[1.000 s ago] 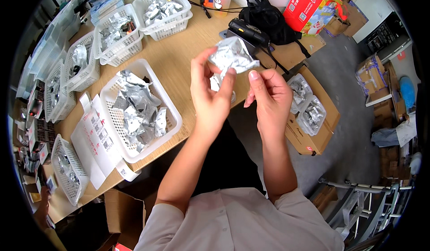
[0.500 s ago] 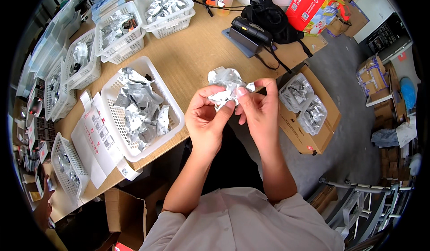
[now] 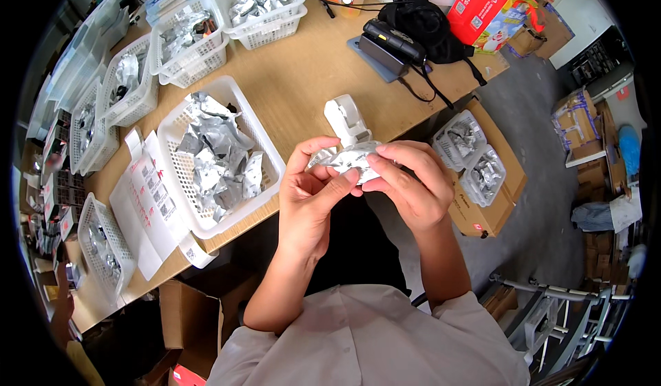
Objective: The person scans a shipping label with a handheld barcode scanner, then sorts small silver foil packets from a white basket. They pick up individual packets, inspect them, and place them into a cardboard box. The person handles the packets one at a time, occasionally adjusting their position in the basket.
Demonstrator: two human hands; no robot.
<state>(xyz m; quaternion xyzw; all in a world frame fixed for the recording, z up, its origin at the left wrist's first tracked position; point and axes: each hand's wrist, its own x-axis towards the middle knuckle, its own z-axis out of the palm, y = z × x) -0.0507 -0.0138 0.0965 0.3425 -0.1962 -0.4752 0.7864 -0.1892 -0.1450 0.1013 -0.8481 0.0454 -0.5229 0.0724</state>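
Between both my hands is a crumpled silver foil pouch [image 3: 354, 157], held in front of my chest by the table's near edge. My left hand [image 3: 306, 197] pinches its left side with thumb and fingers. My right hand [image 3: 414, 183] grips the right side, thumb below and fingers on top. What the pouch contains is hidden. Just beyond it on the table stands a white tape dispenser [image 3: 346, 119]. To the left, a large white basket [image 3: 275, 173] holds a heap of similar foil pouches [image 3: 217, 155].
Smaller white baskets [image 3: 189, 76] of foil pouches line the table's left and back. A paper sheet [image 3: 148, 207] lies beside the large basket. A black device [image 3: 392, 38] and black bag [image 3: 420, 18] sit at back right. A cardboard box [image 3: 492, 221] with filled baskets stands right.
The foil pouch has come down nearer my body and is folded smaller, baring the white dispenser behind it. My right hand has turned, its fingers now over the pouch.
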